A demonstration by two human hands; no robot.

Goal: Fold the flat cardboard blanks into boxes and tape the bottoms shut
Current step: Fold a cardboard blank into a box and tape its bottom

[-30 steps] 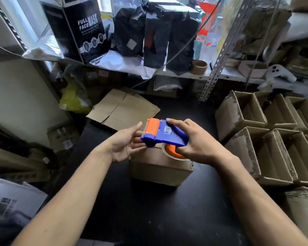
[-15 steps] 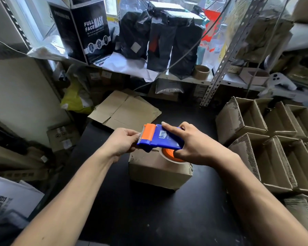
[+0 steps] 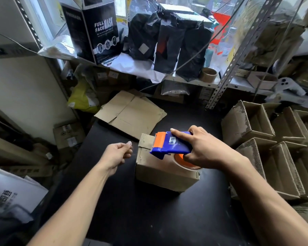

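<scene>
Sitting near the middle of the black table (image 3: 149,219), a small brown cardboard box (image 3: 160,172) is seen bottom-up, its flaps folded shut with a seam running across the top and one flap edge lifted slightly at the far left corner. A blue and orange tape dispenser (image 3: 171,145) is gripped by the right hand (image 3: 203,150) and held on the box top, index finger stretched along its body. The left hand (image 3: 118,153) hovers just beside the box, fingers loosely curled, apparently holding nothing. Flat cardboard blanks (image 3: 132,113) lie behind.
</scene>
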